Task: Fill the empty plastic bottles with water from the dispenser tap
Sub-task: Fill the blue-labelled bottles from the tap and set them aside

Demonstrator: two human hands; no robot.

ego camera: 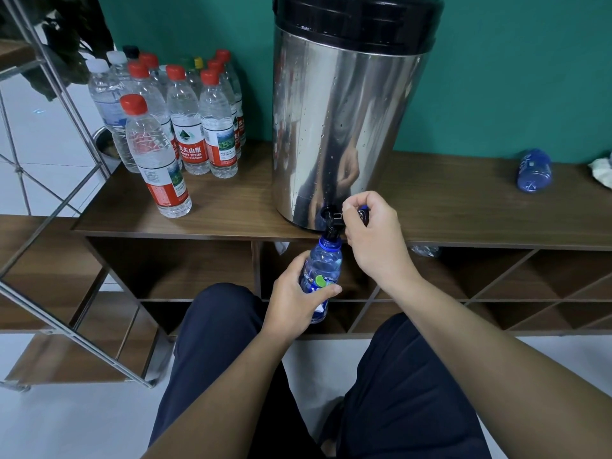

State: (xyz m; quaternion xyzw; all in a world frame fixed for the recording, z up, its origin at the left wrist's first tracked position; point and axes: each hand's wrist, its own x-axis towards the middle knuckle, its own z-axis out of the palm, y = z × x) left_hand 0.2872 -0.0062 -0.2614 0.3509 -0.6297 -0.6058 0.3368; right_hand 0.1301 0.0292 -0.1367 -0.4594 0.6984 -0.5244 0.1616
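A tall steel dispenser with a black lid stands on the wooden shelf top. Its black tap juts over the front edge. My left hand grips a small blue plastic bottle upright, its open mouth right under the tap spout. My right hand is curled around the tap's handle, and a blue cap shows between its fingers. Whether water is running is hard to tell.
Several capped clear bottles with red labels stand at the shelf's left, one nearer the front. A blue bottle lies on its side at the right beside a crumpled cloth. A metal rack leans at left.
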